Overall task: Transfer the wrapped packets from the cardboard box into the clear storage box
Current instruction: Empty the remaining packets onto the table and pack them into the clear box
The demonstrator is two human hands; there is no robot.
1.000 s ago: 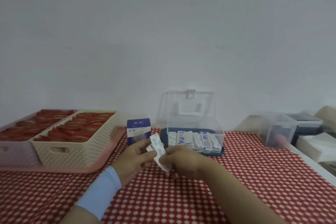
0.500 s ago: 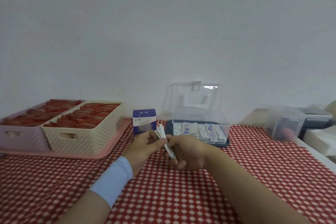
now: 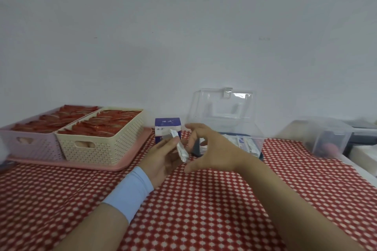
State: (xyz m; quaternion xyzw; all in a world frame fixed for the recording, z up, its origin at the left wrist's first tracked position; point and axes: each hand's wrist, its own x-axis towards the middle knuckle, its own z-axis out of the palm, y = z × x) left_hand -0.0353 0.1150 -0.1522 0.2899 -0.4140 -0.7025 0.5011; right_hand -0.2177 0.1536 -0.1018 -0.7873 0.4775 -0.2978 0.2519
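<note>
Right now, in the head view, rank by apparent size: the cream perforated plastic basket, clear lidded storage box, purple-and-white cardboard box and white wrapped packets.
1-2. Cream perforated plastic basket and clear lidded storage box: alike, unranked.
3. Purple-and-white cardboard box, partly hidden.
4. White wrapped packets in the left hand, though nearest.

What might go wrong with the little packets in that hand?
The packets sit in the left hand alone, with the right hand open beside them, so the stack might slip and scatter on the tablecloth. The clear box already holds a row of packets, so dropping these in carelessly might knock it over.
</note>
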